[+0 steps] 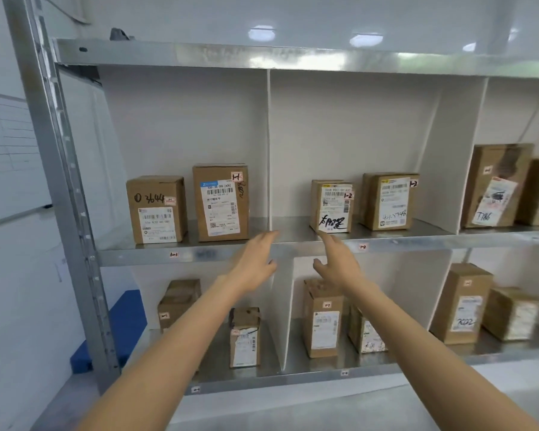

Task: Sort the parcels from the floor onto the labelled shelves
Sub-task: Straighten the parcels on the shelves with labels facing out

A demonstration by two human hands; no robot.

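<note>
Both my hands are level with the upper shelf (417, 241) and hold nothing.

Left hand (255, 262): fingers straight, slightly spread. The tips lie at the shelf's front edge, just below the white divider (269, 150). A tall 1-1 parcel (220, 202) stands to the left of these fingertips.

Right hand (336, 264): fingers loosely extended, thumb held apart. The small 1-2 parcel (332, 206) stands directly above the fingertips; I cannot tell whether they touch it. A second 1-2 parcel (389, 202) stands to their right, apart from them.

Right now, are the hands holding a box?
No, the left hand and right hand are both open and reaching out, gripping nothing.
</note>
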